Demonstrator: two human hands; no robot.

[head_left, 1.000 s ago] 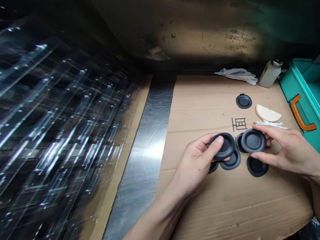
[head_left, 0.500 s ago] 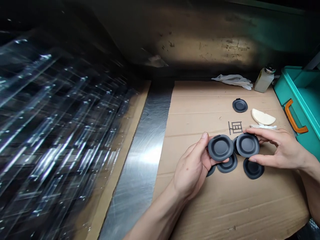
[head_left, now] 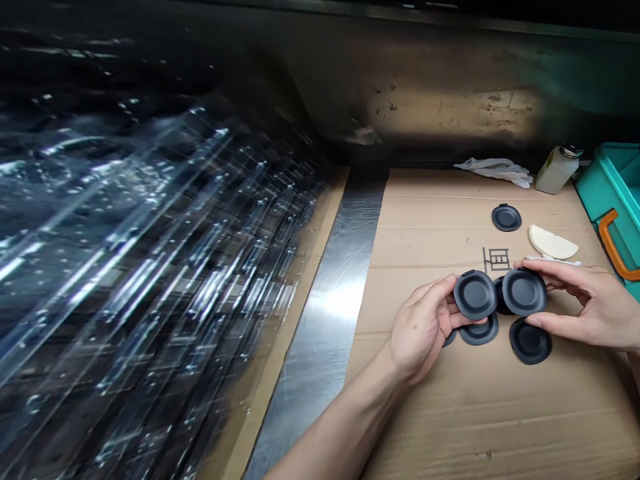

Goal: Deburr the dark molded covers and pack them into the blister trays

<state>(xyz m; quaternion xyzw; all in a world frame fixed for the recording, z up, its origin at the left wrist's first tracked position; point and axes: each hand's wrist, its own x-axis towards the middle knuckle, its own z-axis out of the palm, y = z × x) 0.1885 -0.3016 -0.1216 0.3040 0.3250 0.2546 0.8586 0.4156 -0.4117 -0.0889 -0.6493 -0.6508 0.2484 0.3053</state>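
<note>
My left hand (head_left: 420, 330) is closed on a black dished plastic lid (head_left: 475, 295) with rounded corners and a small tab on its upper edge. Thumb and fingers of my right hand (head_left: 587, 303) pinch a similar lid (head_left: 525, 292) by its edges, close beside the first. Behind the two, another dark lid (head_left: 502, 297) shows partly. Below them on the cardboard (head_left: 450, 413) are a lower lid (head_left: 480, 330), one to the right (head_left: 531, 341) and a sliver of one by my left fingers. Farther back rests a single lid (head_left: 507, 218).
A cream half-round pad (head_left: 553, 242), a white glove (head_left: 495, 171) and a capped bottle (head_left: 557, 169) stand or lie toward the back right. At the far right is a teal bin (head_left: 607, 183) with an orange handle. Plastic-wrapped stacks (head_left: 165, 280) fill the left, past a metal strip (head_left: 320, 320).
The whole view has swung left, so the scene appears farther right. Both hands keep hold of their lids, side by side as before.
</note>
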